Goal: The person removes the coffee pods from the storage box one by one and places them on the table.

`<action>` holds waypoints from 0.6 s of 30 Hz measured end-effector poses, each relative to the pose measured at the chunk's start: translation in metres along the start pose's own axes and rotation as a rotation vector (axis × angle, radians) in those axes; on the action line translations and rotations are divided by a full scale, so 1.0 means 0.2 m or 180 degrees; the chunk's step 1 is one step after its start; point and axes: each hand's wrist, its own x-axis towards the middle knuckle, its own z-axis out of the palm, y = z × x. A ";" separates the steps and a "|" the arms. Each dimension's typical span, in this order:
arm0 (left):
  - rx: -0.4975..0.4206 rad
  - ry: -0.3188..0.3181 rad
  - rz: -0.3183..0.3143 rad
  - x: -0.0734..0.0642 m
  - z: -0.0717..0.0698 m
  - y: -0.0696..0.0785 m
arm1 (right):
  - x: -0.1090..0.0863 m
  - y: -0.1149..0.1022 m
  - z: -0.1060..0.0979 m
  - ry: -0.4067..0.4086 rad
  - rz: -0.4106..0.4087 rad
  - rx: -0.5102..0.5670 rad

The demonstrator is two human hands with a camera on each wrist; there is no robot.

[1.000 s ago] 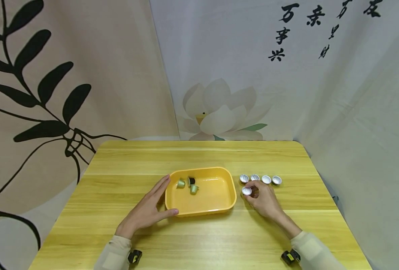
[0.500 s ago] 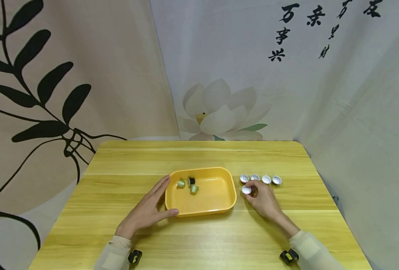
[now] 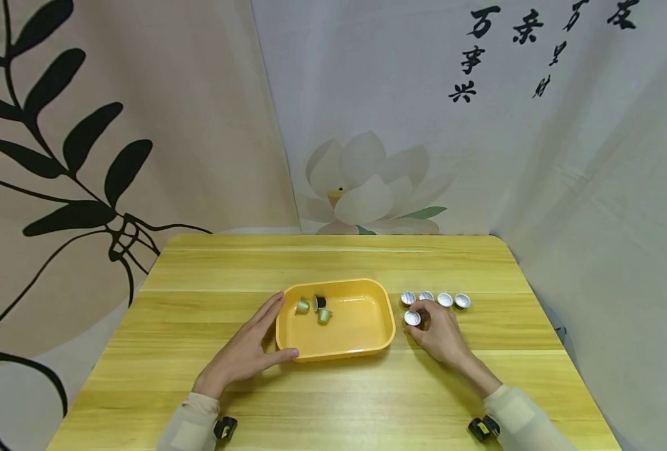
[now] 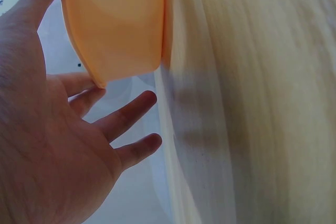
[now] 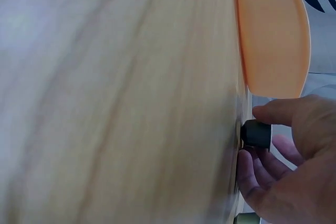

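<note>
In the head view a yellow tray point(image 3: 361, 319) lies on the table, with two green coffee capsules point(image 3: 324, 316) and a dark coffee capsule point(image 3: 320, 302) toward its left end. My left hand point(image 3: 243, 354) rests against the tray's left end, thumb at the front corner and fingertips at the back corner. The left wrist view has two fingers of that hand spread free below the rim. Right of the tray, my right hand point(image 3: 440, 332) pinches a coffee capsule point(image 3: 412, 319), silver lid up. Its dark body point(image 5: 257, 134) shows between thumb and fingers, its lower end at the tabletop.
Behind my right hand several capsules stand in a row, lids up, among them a left-end capsule point(image 3: 408, 298) and a right-end capsule point(image 3: 463, 301). The wooden table point(image 3: 333, 407) reaches back to curtains point(image 3: 395, 94) printed with leaves, a lotus and characters.
The capsule in my right hand has shifted only slightly. My left hand, the tray and the other capsules stay where they were.
</note>
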 end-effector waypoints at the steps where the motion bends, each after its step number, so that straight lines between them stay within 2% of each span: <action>1: 0.0003 0.0004 0.0000 0.00 0.00 0.00 | 0.00 0.00 0.00 -0.0008 -0.0005 0.0015; 11: -0.0005 -0.0009 0.0015 0.00 0.00 0.00 | -0.04 -0.02 -0.04 -0.0220 0.0040 0.0144; 18: -0.0024 -0.0004 0.0008 0.00 0.00 0.00 | -0.08 -0.07 -0.09 -0.0355 -0.0040 0.0094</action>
